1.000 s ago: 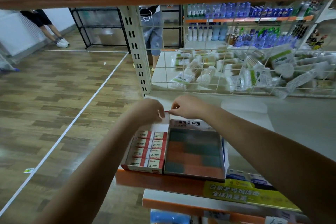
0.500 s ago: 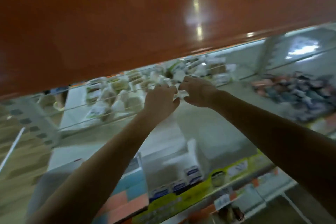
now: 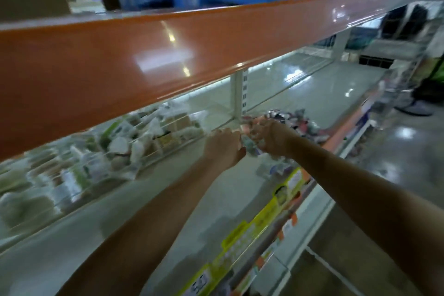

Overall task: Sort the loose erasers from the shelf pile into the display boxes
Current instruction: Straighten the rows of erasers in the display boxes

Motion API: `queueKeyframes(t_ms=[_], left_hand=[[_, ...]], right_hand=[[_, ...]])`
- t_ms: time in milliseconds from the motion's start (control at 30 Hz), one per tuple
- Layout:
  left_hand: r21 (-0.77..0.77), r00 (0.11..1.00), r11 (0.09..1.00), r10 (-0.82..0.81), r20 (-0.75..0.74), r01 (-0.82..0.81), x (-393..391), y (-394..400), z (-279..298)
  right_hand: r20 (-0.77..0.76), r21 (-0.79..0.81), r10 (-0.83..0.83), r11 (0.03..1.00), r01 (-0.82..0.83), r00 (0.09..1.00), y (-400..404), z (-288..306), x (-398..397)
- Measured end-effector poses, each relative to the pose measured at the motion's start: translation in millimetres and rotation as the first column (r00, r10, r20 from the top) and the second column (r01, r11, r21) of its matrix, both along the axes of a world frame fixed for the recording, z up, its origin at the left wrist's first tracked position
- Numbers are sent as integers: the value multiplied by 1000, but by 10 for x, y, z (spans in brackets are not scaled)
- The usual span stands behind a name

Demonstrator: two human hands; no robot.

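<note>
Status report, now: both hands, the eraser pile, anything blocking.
Left hand and right hand close together by the eraser pile, fingers curled; grip blurred. Display boxes out of view. Orange shelf edge overhangs above.

Upper shelf edge [image 3: 149, 60]: glossy orange, smooth, mirrors ceiling lights. Lower shelf surface [image 3: 168, 218]: smooth, pale grey, dull sheen. Floor [image 3: 396, 151]: polished, reflective. Packets [image 3: 125, 146] behind wire: shiny clear plastic.

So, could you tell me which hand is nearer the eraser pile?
Right. The right hand is at the near edge of the eraser pile; the left hand sits beside it, farther from the pile.
</note>
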State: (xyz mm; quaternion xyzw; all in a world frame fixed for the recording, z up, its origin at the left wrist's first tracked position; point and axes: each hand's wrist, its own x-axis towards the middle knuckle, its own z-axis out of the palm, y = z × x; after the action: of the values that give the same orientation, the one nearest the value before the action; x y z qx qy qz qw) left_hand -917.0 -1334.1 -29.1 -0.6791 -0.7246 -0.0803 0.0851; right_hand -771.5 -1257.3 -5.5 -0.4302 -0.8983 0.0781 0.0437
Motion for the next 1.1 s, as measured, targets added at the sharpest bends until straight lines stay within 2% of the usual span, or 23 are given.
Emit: queueKeyframes(t_ms=[100, 233, 367, 533, 700, 833, 933, 1100], left_hand=[[-27, 1000, 1000, -10, 10, 11, 210, 346, -82], [-86, 998, 996, 1, 68, 5, 402, 770, -168], [-86, 987, 996, 3, 158, 10, 489, 1082, -227], [-38, 953, 998, 67, 297, -59, 451, 1301, -293], [-12, 971, 990, 140, 195, -140, 324, 1435, -331], [-62, 970, 995, 87, 229, -75, 287, 1512, -370], [-106, 969, 993, 70, 236, -46, 280, 1555, -420], [-44, 965, 999, 35, 259, -25, 288, 1557, -452]], right_hand=[[13, -5, 20, 1000, -20, 1000, 342, -72, 256], [107, 43, 10, 999, -15, 994, 742, -160, 573], [55, 14, 52, 999, -53, 997, 1016, -235, 809], [8, 6, 92, 996, -92, 996, 1189, -401, 877], [-17, 10, 107, 994, -107, 994, 1271, -523, 831], [-130, -5, 118, 993, -120, 984, 1356, -553, 889], [-127, 1, 121, 993, -122, 985, 1401, -584, 946], [-157, 84, 123, 990, -111, 980, 1458, -632, 949]])
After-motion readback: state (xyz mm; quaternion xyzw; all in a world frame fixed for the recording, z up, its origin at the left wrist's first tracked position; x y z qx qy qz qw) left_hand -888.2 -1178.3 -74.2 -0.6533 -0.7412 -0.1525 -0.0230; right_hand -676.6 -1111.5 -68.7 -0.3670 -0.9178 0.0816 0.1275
